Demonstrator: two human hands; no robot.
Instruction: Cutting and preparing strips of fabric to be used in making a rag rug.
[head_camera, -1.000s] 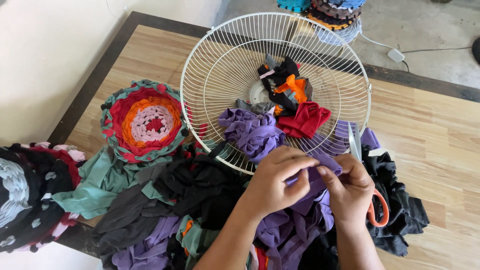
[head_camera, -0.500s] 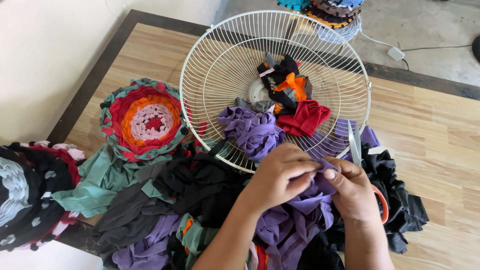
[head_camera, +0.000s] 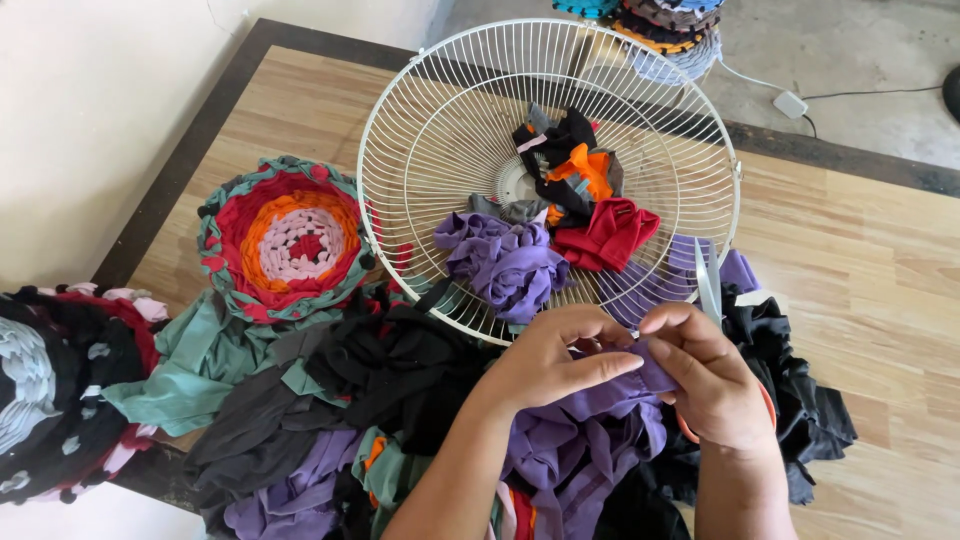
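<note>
Purple cloth (head_camera: 600, 410), a loose bunched piece, sits at the near edge of the worktop (head_camera: 870, 260) right under both hands, on top of a mixed heap of scraps. Left hand (head_camera: 555, 360) is pinched shut on one edge of it, thumb and forefinger pointing right. Right hand (head_camera: 710, 385) is closed on the same edge just beside the left, and it also has orange-handled scissors (head_camera: 712, 300) hooked on its fingers, blade sticking up and away, not on the cloth.

Step in hand, as I judge it: finding and stretching an edge of the cloth between the two hands. Any further move calls for a taut edge and the scissors blade turned down toward it; risk is the loose folds bunching.

Containers: white wire fan guard (head_camera: 400, 150) lies dish-up on the worktop just beyond the hands. Inside it: a purple wad (head_camera: 505, 260) at the near side, a red piece (head_camera: 610, 235) beside it, and a black and orange bundle (head_camera: 565, 160) near the hub, with a bit of grey.

Left of the guard lies a round woven mat (head_camera: 285, 240), red, orange and green rings. Black cloth (head_camera: 790, 390) is piled right of the hands; green and black scraps (head_camera: 260, 370) to the left.
</note>
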